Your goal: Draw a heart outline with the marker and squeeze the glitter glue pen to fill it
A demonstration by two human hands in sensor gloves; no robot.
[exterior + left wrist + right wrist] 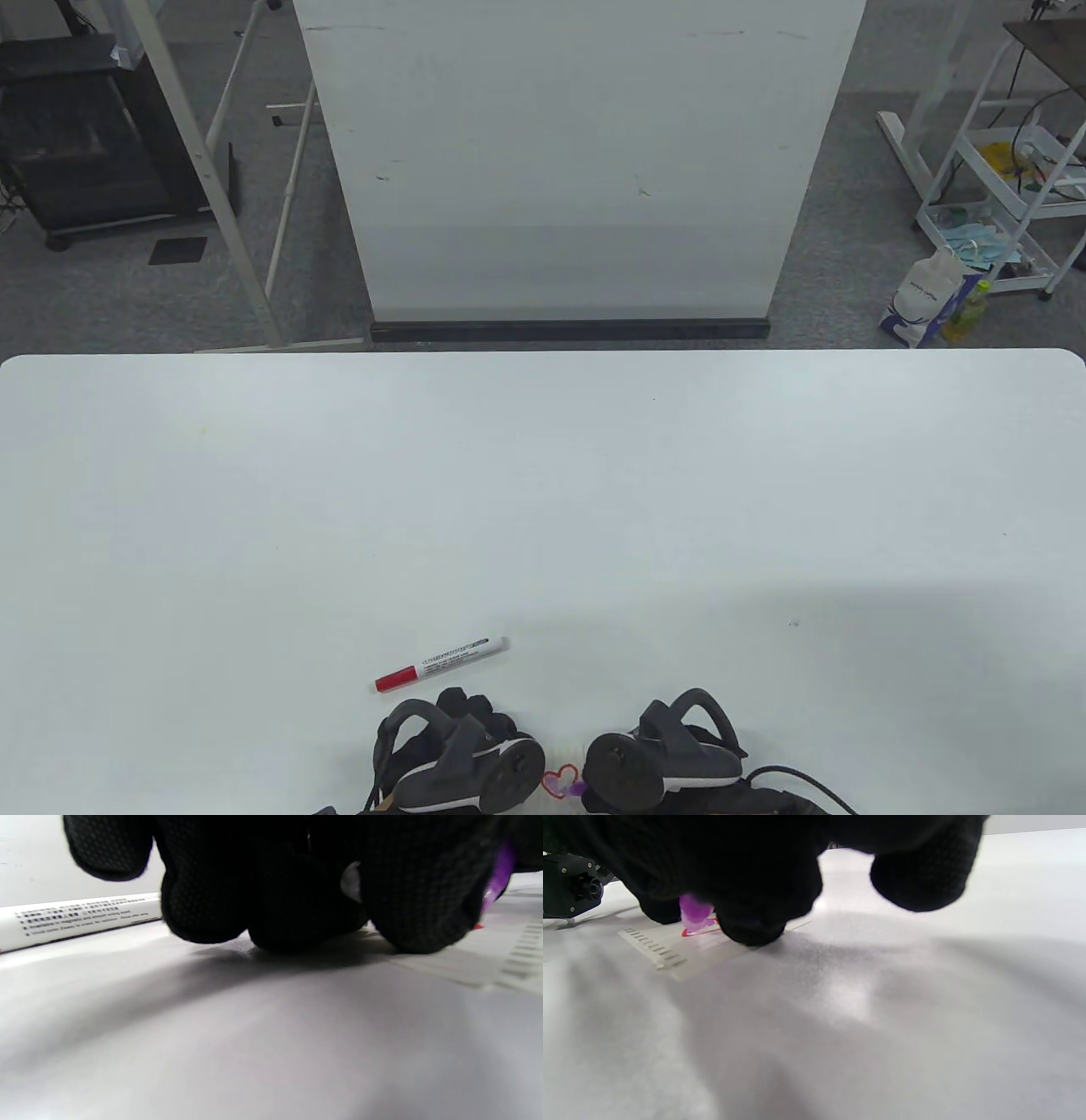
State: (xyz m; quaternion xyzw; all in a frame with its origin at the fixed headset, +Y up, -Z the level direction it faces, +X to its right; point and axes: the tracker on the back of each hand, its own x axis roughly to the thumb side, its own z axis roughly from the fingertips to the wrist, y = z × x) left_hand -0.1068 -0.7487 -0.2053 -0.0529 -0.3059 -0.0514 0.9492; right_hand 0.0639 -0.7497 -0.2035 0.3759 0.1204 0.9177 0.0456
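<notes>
The right hand [670, 755], gloved in black with a tracker on its back, sits at the near edge of the desk [543, 509]. In the right wrist view its fingers [755, 912] curl down round a purple glitter glue pen [693, 910], whose tip meets a small paper card [670, 950] lying flat on the desk. On that card is a red heart outline [562, 777], with purple along its lower right — the table view shows it in the gap between the two hands.

The left hand [462, 755] lies just beside the heart, on its left. Its fingertips [292, 929] are bent down onto the desk and the card's edge; whether they clasp anything I cannot tell, as the view is dark and close.

Just beyond the left hand lies the marker [441, 665] — white barrel, red cap — resting aslant on the desk, cap toward the left, touched by neither hand.

Past the desk's far edge stands a white board [577, 161] on a grey floor, with a wire cart [1010, 195] at the right.
</notes>
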